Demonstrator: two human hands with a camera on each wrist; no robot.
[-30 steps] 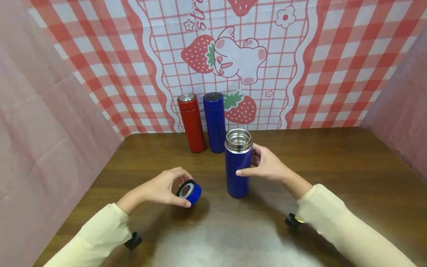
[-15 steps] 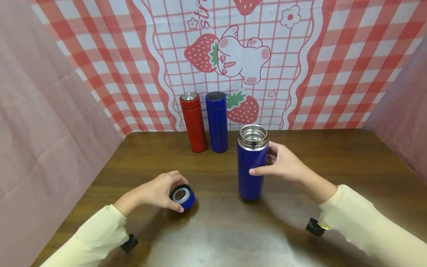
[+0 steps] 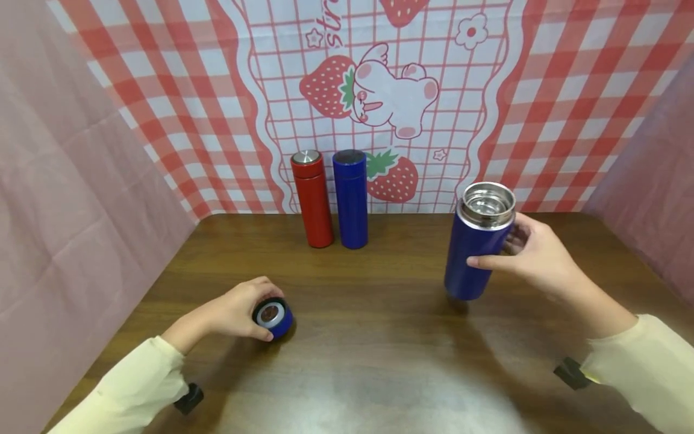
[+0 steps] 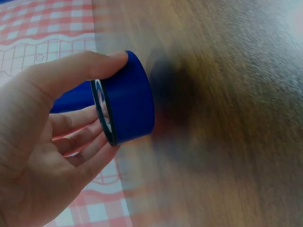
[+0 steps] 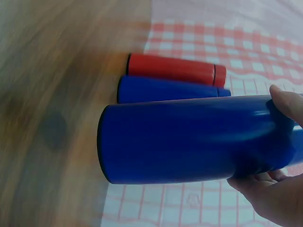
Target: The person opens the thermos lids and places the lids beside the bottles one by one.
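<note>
My right hand (image 3: pixel 542 259) grips an open blue thermos (image 3: pixel 473 253) round its upper body; its steel mouth faces up and it tilts slightly. A gap shows between its base and the table, in the head view and the right wrist view. On the left, my left hand (image 3: pixel 238 310) holds the blue lid (image 3: pixel 283 324) between thumb and fingers, its hollow underside turned up towards the head camera. In the left wrist view the lid (image 4: pixel 130 101) hangs just over the wood, with its shadow beside it.
A capped red thermos (image 3: pixel 314 202) and a capped blue thermos (image 3: pixel 351 202) stand side by side at the back of the wooden table (image 3: pixel 347 361). Behind them hangs a checked strawberry cloth (image 3: pixel 217 120). Pink curtains (image 3: pixel 81 211) close off both sides.
The right hand has carried the open thermos to the right and raised it off the table. My left hand has moved left with the lid.
</note>
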